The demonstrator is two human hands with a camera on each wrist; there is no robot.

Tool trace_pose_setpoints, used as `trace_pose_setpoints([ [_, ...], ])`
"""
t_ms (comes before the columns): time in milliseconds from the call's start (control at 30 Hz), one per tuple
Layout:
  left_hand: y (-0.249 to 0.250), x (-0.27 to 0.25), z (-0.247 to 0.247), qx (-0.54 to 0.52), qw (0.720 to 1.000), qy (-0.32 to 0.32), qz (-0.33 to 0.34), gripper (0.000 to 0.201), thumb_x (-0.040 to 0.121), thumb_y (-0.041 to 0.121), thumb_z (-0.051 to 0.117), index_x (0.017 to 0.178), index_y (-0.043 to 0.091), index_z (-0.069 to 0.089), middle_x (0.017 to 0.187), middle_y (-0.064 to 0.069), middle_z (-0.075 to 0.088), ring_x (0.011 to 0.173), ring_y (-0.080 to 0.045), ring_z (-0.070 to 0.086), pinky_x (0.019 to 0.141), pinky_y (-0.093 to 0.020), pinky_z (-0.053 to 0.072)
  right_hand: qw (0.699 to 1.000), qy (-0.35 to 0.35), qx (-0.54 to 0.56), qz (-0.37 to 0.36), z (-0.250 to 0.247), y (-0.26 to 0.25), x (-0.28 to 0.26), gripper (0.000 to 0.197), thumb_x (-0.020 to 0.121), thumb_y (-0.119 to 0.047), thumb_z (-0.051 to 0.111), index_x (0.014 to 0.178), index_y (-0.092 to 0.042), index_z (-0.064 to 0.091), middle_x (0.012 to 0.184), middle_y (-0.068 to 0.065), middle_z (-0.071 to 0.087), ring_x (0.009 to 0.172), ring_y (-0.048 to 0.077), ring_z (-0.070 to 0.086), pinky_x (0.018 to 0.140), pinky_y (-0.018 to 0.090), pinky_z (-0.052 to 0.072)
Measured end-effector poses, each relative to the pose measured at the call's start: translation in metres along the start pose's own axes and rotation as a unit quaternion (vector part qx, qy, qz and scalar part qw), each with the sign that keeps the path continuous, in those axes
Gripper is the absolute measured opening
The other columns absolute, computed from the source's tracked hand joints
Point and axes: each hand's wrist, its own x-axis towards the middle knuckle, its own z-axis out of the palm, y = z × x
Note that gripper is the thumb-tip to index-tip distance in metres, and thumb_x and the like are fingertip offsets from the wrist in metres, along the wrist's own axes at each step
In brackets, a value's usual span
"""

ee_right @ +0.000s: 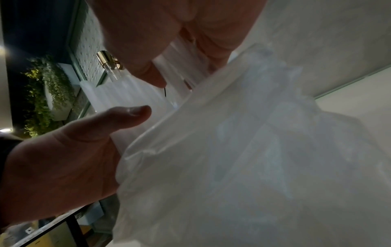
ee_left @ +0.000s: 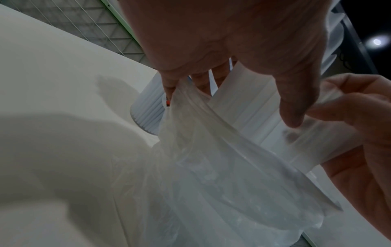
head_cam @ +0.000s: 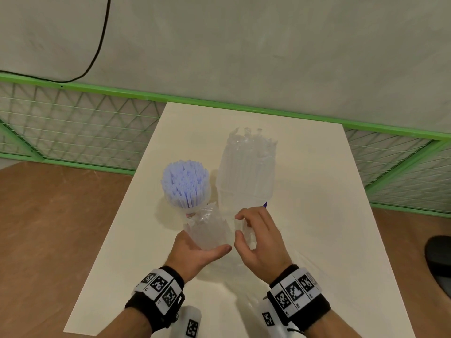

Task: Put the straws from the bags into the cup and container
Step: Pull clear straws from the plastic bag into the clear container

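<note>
In the head view a cup packed with pale purple straws stands on the white table. Right of it a taller clear container holds film-wrapped clear straws. In front of both, my left hand grips a crumpled clear plastic bag from below, thumb curled round its side. My right hand pinches the bag's right edge between thumb and forefinger. In the left wrist view the bag hangs slack from my left hand. The right wrist view shows the bag beside my left hand.
A green mesh fence runs behind and to both sides of the table. Wooden floor lies left, with a dark object at the right edge. Clear film lies on the table between my wrists. A black cable hangs on the wall.
</note>
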Motion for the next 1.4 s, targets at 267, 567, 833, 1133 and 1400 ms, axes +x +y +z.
trace_pose_setpoints([
  [267, -0.003, 0.003, -0.003, -0.003, 1.0, 0.02, -0.017, 0.049, 0.063, 0.011, 0.092, 0.103, 0.025, 0.067, 0.094, 0.014, 0.076, 0.088, -0.002, 0.071, 0.074, -0.016, 0.052, 0.997, -0.026, -0.017, 0.067, -0.021, -0.006, 0.011, 0.035, 0.093, -0.028, 0.066, 0.117, -0.041, 0.044, 0.102, -0.019, 0.068, 0.096, -0.003, 0.061, 0.083, 0.014, 0.047],
  [567, -0.004, 0.005, -0.003, 0.0, 1.0, 0.02, -0.017, 0.048, 0.063, 0.009, 0.091, 0.101, 0.024, 0.068, 0.091, 0.015, 0.076, 0.085, -0.001, 0.071, 0.074, -0.014, 0.051, 0.996, 0.055, -0.023, 0.061, -0.039, -0.005, 0.028, 0.03, 0.083, -0.025, 0.078, 0.11, -0.028, 0.065, 0.097, -0.015, 0.073, 0.09, -0.003, 0.068, 0.082, 0.021, 0.054],
  [833, -0.002, 0.006, -0.005, -0.013, 0.999, 0.018, -0.035, 0.045, 0.064, 0.007, 0.091, 0.101, 0.018, 0.068, 0.088, 0.01, 0.077, 0.083, -0.003, 0.072, 0.069, -0.013, 0.052, 0.956, 0.244, 0.161, -0.026, -0.145, -0.071, 0.109, 0.03, 0.083, -0.01, 0.078, 0.11, -0.013, 0.064, 0.089, 0.003, 0.076, 0.076, 0.028, 0.074, 0.072, 0.041, 0.06],
  [1133, -0.002, 0.004, -0.005, -0.015, 0.999, 0.005, -0.039, 0.042, 0.066, 0.009, 0.09, 0.098, 0.024, 0.067, 0.086, 0.018, 0.075, 0.083, 0.001, 0.071, 0.07, -0.011, 0.052, 0.967, 0.154, 0.202, 0.016, -0.111, -0.017, 0.186, 0.029, 0.085, -0.013, 0.076, 0.11, -0.012, 0.061, 0.094, 0.016, 0.072, 0.076, 0.034, 0.072, 0.074, 0.054, 0.059],
  [1400, -0.004, 0.006, -0.007, -0.018, 0.999, -0.005, -0.038, 0.049, 0.064, 0.013, 0.091, 0.104, 0.029, 0.066, 0.096, 0.015, 0.075, 0.094, -0.002, 0.07, 0.081, -0.017, 0.05, 0.984, -0.116, -0.125, -0.057, -0.061, 0.039, 0.176, 0.022, 0.098, -0.027, 0.057, 0.118, -0.019, 0.059, 0.124, -0.005, 0.063, 0.123, 0.019, 0.051, 0.105, 0.044, 0.039],
])
